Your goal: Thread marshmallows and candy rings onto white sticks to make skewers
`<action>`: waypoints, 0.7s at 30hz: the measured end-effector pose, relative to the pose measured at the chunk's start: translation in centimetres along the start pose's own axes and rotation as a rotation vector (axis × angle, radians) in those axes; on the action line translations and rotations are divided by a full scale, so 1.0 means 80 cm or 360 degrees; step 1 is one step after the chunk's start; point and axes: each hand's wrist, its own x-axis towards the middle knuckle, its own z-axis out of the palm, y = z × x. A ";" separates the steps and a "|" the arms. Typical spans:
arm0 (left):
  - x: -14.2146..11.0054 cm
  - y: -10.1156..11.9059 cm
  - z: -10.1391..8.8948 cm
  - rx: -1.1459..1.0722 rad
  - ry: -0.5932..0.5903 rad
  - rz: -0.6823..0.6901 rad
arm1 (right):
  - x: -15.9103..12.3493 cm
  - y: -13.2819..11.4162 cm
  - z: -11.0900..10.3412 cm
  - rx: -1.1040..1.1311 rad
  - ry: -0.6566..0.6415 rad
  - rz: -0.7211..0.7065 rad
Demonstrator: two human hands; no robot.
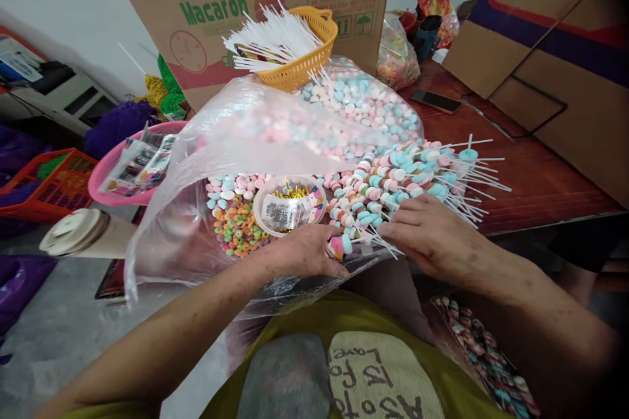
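Note:
My left hand (309, 253) is closed on a small printed wrapper (337, 247) with pink and blue on it, in front of the white bowl (262, 215). More printed wrappers (287, 211) and gold twist ties (291, 192) lie in that bowl. My right hand (432, 236) has its fingers curled at the white stick ends of the candy skewers (388, 178); its fingertips are partly hidden, so I cannot make out what they grip. These skewers, threaded with pink, blue, white and brown candies, lie piled just beyond both hands.
A large clear plastic bag (167, 236) spreads under loose pastel candies (366, 101) and small ring candies (238, 226). Behind stands a yellow basket (314, 55) of white sticks (275, 36). At left are a pink basket (105, 173) and a lidded cup (88, 232); a phone (436, 101) lies right.

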 end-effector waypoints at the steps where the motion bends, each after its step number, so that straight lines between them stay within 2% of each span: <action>1: 0.000 -0.001 0.000 0.0037 -0.0016 0.0009 | 0.001 0.000 0.000 0.0018 -0.0030 -0.0017; 5: 0.006 0.002 0.004 0.0185 -0.0117 0.0048 | 0.009 -0.012 0.021 0.0079 -0.0189 0.0013; 8: 0.004 0.003 0.002 0.0102 -0.0170 0.0077 | 0.010 -0.010 0.033 0.0201 -0.0188 0.0042; 12: -0.017 -0.007 -0.013 0.0422 -0.0001 -0.0118 | 0.001 0.008 0.020 0.0292 -0.0091 0.0086; 14: -0.027 -0.016 -0.019 0.0485 0.0017 -0.0140 | -0.003 0.014 0.008 0.0273 -0.0081 0.0100; 16: -0.033 -0.026 -0.023 0.0233 -0.0122 -0.0002 | -0.006 0.015 -0.003 0.0212 -0.0033 0.0059; 18: -0.034 -0.037 -0.026 -0.0155 -0.0381 0.0094 | -0.008 0.014 -0.012 0.0125 0.0015 -0.0026; 21: -0.030 -0.049 -0.030 -0.0540 -0.0741 0.0015 | -0.010 0.010 -0.025 0.0001 0.0034 -0.0126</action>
